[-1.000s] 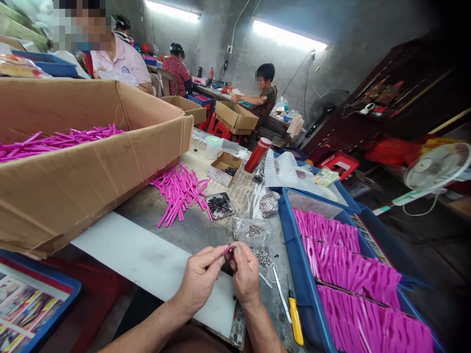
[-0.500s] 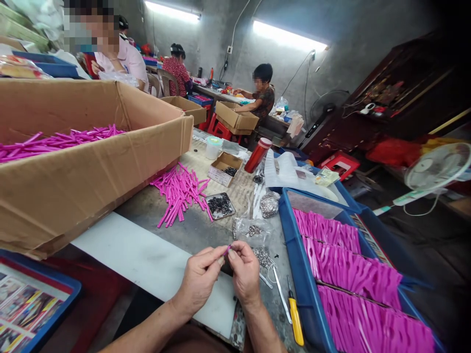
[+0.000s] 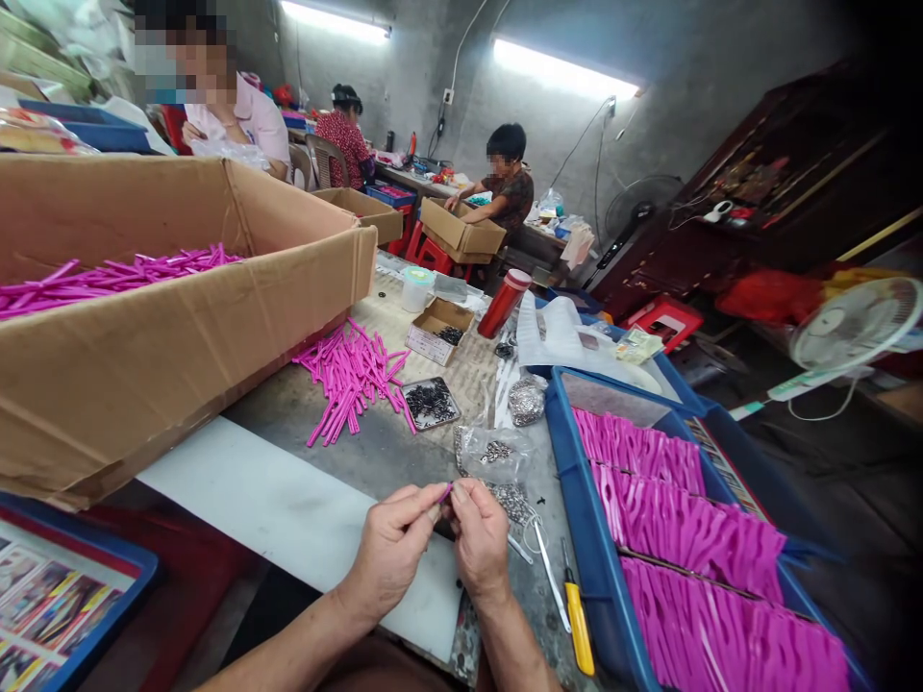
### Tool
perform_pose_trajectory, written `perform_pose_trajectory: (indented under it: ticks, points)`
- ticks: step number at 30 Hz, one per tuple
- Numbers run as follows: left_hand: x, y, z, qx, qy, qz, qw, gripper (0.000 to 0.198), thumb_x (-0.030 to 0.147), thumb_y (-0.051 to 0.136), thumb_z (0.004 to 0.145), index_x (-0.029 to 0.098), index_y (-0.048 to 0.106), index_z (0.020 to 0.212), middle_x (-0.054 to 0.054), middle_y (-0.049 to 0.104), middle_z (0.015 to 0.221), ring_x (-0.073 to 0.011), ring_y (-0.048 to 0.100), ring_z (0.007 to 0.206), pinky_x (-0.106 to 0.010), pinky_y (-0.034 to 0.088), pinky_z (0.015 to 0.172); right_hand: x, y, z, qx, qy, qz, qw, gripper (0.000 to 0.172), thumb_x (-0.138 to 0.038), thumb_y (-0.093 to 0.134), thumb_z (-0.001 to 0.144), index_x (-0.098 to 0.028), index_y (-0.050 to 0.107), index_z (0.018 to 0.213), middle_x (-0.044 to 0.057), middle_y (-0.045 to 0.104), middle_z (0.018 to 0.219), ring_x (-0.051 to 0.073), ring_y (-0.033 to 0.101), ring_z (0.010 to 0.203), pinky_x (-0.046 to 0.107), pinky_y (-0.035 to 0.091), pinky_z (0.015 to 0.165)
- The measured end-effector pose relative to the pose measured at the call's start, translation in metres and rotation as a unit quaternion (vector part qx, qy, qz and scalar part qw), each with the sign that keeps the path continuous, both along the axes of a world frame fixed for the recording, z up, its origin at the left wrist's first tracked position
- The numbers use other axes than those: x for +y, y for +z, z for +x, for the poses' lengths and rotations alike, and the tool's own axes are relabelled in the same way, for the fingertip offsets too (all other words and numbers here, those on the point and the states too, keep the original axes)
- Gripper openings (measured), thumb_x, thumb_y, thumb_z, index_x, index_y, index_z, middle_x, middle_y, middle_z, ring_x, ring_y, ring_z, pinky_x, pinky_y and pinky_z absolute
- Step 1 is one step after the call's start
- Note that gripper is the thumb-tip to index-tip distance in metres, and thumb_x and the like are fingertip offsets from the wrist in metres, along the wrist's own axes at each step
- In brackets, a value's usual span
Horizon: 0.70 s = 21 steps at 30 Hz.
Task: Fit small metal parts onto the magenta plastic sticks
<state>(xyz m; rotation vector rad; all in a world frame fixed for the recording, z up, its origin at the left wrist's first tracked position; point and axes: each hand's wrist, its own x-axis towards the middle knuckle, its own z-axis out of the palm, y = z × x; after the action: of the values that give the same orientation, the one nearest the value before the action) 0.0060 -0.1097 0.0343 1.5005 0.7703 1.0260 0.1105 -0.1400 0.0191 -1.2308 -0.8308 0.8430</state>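
Observation:
Both hands meet over the near edge of the table. My left hand [image 3: 393,543] is closed in a pinch on a small magenta strip [image 3: 446,492], of which only a short end shows. Fingertips of my right hand [image 3: 480,538] press together at the strip's other end; any small part between them is hidden. Beyond the hands lies a pile of magenta strips [image 3: 353,375], beside a square dish of small black parts [image 3: 431,402]. Clear bags of small metal parts [image 3: 496,452] rest just past my right hand. A yellow-handled screwdriver [image 3: 579,625] lies to the right.
A big cardboard box [image 3: 180,356] holding magenta strips stands at the left. On the right is a blue crate [image 3: 577,538] packed with magenta pieces in rows. A red flask [image 3: 505,303] and small carton [image 3: 439,332] stand farther back. Several people work behind.
My right fingers have shifted slightly around the end of the strip, while the left hand stays put. In the background, the person at the carton has leaned over it.

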Motion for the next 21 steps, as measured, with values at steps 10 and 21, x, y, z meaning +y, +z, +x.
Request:
perform_pose_trajectory:
  ticks: [10,21]
  points:
    - [0.0002,0.0014,0.0008,0.004,0.002,-0.002,1.000,0.025,0.019,0.049,0.073,0.015,0.066,0.092,-0.002,0.055,0.062,-0.0091,0.047,0.049,-0.019,0.042,0.047,0.0012,-0.0024,-0.0004,-0.008,-0.014,0.007,1.000,0.020,-0.034,0.052,0.073,-0.017,0.049,0.063,-0.005,0.041,0.054,0.009,0.037,0.049,0.019,0.032,0.046]
    - [-0.0002,-0.0019,0.0011,0.000,0.000,-0.004,1.000,0.025,0.020,0.050,0.074,0.015,0.066,0.092,-0.003,0.056,0.063,-0.0094,0.048,0.050,-0.018,0.042,0.045,0.0008,0.0000,-0.0014,-0.006,-0.012,0.005,1.000,0.022,-0.036,0.052,0.072,-0.017,0.048,0.062,-0.005,0.040,0.053,0.008,0.036,0.047,0.019,0.031,0.044]
